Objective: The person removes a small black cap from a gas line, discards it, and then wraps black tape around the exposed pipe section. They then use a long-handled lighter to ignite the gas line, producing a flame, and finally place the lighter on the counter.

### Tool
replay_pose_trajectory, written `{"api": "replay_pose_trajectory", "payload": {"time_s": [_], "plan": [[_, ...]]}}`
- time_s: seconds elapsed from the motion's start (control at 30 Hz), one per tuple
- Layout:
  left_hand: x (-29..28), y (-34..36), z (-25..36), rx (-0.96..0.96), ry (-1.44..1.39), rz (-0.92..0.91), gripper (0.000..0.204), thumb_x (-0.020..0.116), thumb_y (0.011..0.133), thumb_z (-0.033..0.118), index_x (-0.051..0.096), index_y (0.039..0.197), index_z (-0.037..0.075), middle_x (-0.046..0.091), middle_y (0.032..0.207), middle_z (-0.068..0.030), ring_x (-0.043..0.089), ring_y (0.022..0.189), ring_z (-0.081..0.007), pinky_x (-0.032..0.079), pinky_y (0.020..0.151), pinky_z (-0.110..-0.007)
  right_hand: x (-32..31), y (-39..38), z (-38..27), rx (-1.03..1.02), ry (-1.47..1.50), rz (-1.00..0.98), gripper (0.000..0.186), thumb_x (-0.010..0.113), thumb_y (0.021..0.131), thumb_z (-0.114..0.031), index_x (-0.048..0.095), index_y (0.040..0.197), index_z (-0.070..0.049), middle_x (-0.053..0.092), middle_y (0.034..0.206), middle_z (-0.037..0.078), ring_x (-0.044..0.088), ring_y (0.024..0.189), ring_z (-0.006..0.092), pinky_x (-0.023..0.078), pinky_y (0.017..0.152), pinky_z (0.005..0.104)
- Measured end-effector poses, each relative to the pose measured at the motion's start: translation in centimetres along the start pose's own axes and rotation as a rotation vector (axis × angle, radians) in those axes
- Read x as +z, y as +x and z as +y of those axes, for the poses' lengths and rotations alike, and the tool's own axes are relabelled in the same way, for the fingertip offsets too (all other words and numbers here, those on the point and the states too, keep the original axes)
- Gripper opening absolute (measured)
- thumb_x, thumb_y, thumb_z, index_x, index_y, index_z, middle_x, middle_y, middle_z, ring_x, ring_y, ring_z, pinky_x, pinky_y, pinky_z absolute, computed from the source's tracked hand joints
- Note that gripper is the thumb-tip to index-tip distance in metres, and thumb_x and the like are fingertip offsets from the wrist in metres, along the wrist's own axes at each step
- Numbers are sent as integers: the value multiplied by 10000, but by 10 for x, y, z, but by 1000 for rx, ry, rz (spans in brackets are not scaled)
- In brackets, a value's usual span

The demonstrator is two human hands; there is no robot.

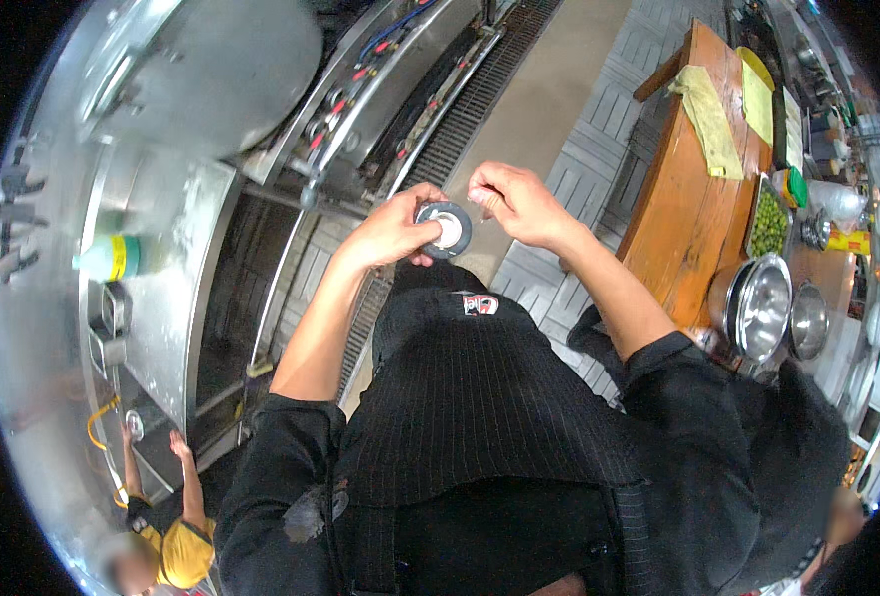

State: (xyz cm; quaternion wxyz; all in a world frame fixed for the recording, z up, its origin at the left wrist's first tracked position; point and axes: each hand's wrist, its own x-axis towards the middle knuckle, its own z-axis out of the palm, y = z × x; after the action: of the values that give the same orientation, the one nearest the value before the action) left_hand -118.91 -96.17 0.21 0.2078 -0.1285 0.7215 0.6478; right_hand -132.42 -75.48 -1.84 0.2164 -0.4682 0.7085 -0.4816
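Note:
In front of my apron, my left hand (397,230) is closed around a round roll of dark tape (460,238) with a pale centre. The thumb lies across the face of the roll. My right hand (521,205) is held up a short gap to the right of it. Its thumb and fingertips are pinched together. A tiny clear or pale bit seems to show just below that pinch, too small to name. No strip can be made out between the two hands.
A steel counter (157,298) with a green-and-yellow bottle (110,257) runs along the left. Cooking equipment with red knobs (345,109) stands ahead. On the right, a wooden table (693,214) holds yellow cloths (708,119) and steel bowls (763,308). Another person (183,551) works at lower left.

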Motion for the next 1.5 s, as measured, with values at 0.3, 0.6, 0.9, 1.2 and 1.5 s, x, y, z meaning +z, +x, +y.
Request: {"api": "replay_pose_trajectory", "payload": {"time_s": [0.3, 0.6, 0.9, 1.2, 1.5], "plan": [[-96, 265, 120, 73, 72, -73, 318, 643, 902, 89, 597, 1191, -34, 695, 962, -116, 713, 706, -171, 598, 520, -285, -155, 145, 98, 57, -201, 298, 197, 751, 928, -199, 701, 1034, -40, 692, 831, 72, 665, 743, 185, 537, 686, 321], [-85, 534, 284, 186, 456, -615, 414, 624, 867, 83, 610, 1268, -20, 680, 915, -56, 624, 716, -92, 535, 591, -256, -352, 190, 209, 329, -217, 755, 104, 708, 928, -122, 681, 968, -30, 714, 825, 132, 689, 722, 250, 523, 663, 340], [-30, 744, 414, 146, 362, -465, 396, 622, 893, 105, 581, 1278, 22, 690, 1005, -89, 673, 834, -140, 584, 618, -296, -574, 233, 305, 281, -208, 651, 197, 749, 898, -191, 662, 963, -26, 667, 821, 190, 634, 716, 371, 502, 667, 423], [-44, 931, 510, 194, 359, -465, 422, 662, 851, 34, 596, 1268, 22, 679, 1070, -71, 661, 854, -129, 571, 601, -271, -751, 298, 413, 327, 253, 526, 183, 666, 987, -162, 667, 925, 10, 697, 794, 109, 689, 740, 178, 532, 687, 338], [-27, 1161, 613, 195, 163, -548, 362, 467, 893, -3, 551, 1245, -10, 688, 980, -142, 715, 734, -200, 619, 586, -333, -900, 375, 509, 373, 260, 983, 155, 617, 1007, -94, 680, 969, 43, 699, 890, 97, 706, 840, 160, 551, 753, 302]]}}
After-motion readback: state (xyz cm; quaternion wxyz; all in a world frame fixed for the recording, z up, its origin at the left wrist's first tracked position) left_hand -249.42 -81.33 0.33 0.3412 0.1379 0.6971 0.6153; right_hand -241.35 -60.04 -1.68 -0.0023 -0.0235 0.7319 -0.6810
